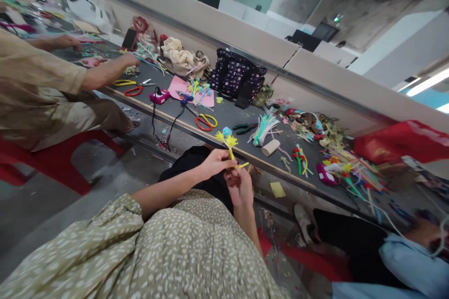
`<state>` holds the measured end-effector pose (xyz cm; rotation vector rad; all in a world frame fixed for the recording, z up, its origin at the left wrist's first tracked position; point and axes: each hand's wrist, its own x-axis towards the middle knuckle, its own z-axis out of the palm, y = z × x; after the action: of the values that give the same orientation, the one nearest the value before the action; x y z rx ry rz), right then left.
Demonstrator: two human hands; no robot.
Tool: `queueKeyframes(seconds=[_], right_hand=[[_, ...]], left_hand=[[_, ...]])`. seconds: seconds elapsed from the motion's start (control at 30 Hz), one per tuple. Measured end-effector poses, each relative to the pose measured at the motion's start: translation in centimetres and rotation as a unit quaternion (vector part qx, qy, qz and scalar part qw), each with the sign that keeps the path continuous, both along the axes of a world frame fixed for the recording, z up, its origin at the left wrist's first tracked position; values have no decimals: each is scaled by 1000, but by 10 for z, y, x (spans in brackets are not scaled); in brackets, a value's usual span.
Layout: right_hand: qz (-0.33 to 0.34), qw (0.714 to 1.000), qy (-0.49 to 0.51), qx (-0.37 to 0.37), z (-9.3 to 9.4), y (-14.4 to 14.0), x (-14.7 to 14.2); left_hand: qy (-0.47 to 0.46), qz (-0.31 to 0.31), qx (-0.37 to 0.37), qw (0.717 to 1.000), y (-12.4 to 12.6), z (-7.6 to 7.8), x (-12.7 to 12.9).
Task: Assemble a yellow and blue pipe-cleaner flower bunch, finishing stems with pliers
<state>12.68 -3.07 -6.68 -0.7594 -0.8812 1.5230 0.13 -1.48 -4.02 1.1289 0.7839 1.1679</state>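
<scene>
One head-worn view, tilted sideways, looks forward and down from above and behind the left hand (pixel 219 163) and right hand (pixel 241 186), across the table (pixel 231 113).

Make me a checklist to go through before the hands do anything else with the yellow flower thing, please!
1. Left hand pinching the yellow flower piece: ok.
2. Right hand gripping its lower end firmly: cannot tell; the fingers are right there, but the contact is too small to see.
3. Scissors out of the hands, on the table: ok.
4. Pliers lying on the table: ok.
5. Black cord kept off the table's edge: not ok, it hangs over.
</scene>
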Motion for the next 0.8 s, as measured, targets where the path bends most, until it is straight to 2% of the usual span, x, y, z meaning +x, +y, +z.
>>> queueKeyframes(seconds=[0.07, 0.13, 0.2, 0.3, 0.37, 0.4, 0.47, 0.57, 0.7, 0.8], right_hand=[[-49, 998, -38, 32, -1, -1, 1], [-125, 983, -112, 79, -5, -1, 3], [-200, 940, -237, 140, -9, -2, 6], [-269, 844, -397, 238, -13, -3, 10], [-279, 813, -427, 282, -14, -4, 11], [-278, 809, -428, 293, -14, -4, 11], [-272, 820, -415, 285, -13, -5, 11], [-241, 875, -355, 225, -9, -5, 8], [-169, 962, -180, 118, -4, -4, 5], [-72, 996, -51, 33, 1, -2, 3]], left_hand=[[18, 21, 18, 999, 1, -1, 0], [53, 49, 36, 997, 3, -3, 0], [93, 65, 41, 993, 5, -6, 1], [118, 76, 44, 989, 7, -8, 1], [106, 75, 36, 991, 7, -7, 1], [97, 73, 30, 992, 6, -5, 1], [81, 70, 17, 994, 5, -2, 0], [67, 68, 13, 995, 3, 2, 0], [40, 71, 28, 996, 2, 2, 1], [20, 59, 48, 997, 2, 0, 0]])
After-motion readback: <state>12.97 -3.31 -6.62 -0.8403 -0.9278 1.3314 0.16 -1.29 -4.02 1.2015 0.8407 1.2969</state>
